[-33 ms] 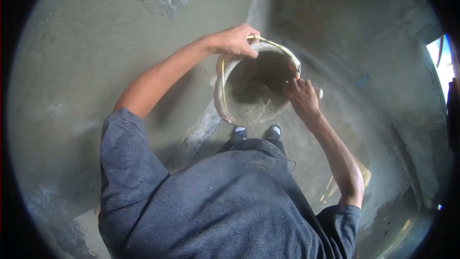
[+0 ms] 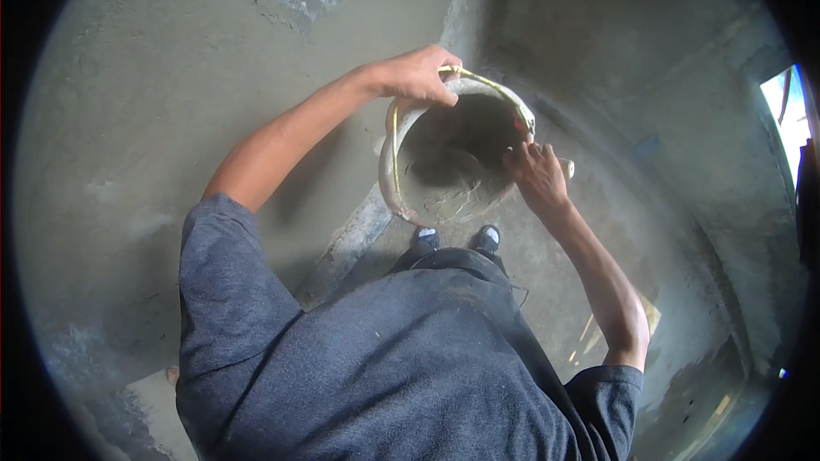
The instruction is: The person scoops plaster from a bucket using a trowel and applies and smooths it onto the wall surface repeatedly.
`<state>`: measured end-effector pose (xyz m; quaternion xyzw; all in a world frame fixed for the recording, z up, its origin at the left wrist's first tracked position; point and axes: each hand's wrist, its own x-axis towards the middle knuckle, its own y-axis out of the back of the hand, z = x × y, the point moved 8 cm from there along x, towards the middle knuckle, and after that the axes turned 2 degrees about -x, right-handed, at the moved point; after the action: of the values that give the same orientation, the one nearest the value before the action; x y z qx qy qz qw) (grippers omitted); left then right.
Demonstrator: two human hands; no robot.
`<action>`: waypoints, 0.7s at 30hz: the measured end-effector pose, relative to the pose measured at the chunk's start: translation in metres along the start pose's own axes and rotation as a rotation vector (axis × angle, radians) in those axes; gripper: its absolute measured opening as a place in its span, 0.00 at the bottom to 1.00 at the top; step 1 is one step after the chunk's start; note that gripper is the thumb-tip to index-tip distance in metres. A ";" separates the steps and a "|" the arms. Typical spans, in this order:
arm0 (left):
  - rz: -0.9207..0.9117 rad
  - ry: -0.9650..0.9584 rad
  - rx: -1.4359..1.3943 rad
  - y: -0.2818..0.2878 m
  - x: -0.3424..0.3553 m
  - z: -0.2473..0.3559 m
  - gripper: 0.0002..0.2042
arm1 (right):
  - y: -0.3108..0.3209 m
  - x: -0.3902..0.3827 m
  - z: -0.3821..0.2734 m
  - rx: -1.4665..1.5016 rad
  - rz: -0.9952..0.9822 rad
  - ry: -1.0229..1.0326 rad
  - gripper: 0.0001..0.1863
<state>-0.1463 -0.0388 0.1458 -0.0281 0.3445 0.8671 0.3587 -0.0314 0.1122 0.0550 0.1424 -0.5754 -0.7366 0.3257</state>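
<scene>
A round bucket (image 2: 396, 162), crusted pale with dried material, hangs over my feet, with wet grey mortar (image 2: 453, 196) low inside it. A thin yellowish cord or handle (image 2: 483, 78) runs round its top. My left hand (image 2: 423, 77) grips the upper left rim and that cord, thumb over the edge. My right hand (image 2: 538, 175) is closed at the right rim around a pale handle (image 2: 565, 168) that sticks out to the right; what it belongs to is mostly hidden. A small reddish patch (image 2: 518, 124) shows just above those fingers.
A grey plastered surface (image 2: 145, 137) fills the left, meeting a darker concrete wall (image 2: 632, 51) at a corner behind the bucket. My shoes (image 2: 488, 237) stand on the concrete below. A bright opening (image 2: 781, 102) is at far right, a pale board (image 2: 651, 318) lower right.
The bucket has shifted very slightly to the left, with both my hands still on it.
</scene>
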 end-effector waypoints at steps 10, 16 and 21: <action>-0.005 0.008 -0.031 -0.001 -0.002 -0.006 0.07 | -0.016 0.017 -0.021 -0.085 0.026 0.061 0.09; 0.025 -0.013 0.004 -0.005 0.008 -0.020 0.08 | -0.032 0.021 -0.038 0.038 -0.071 0.070 0.11; 0.012 0.019 -0.013 -0.011 0.016 -0.037 0.08 | -0.032 0.015 -0.053 0.194 -0.140 0.069 0.16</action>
<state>-0.1587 -0.0463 0.1059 -0.0366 0.3423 0.8712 0.3500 -0.0218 0.0665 0.0112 0.2385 -0.6211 -0.6930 0.2776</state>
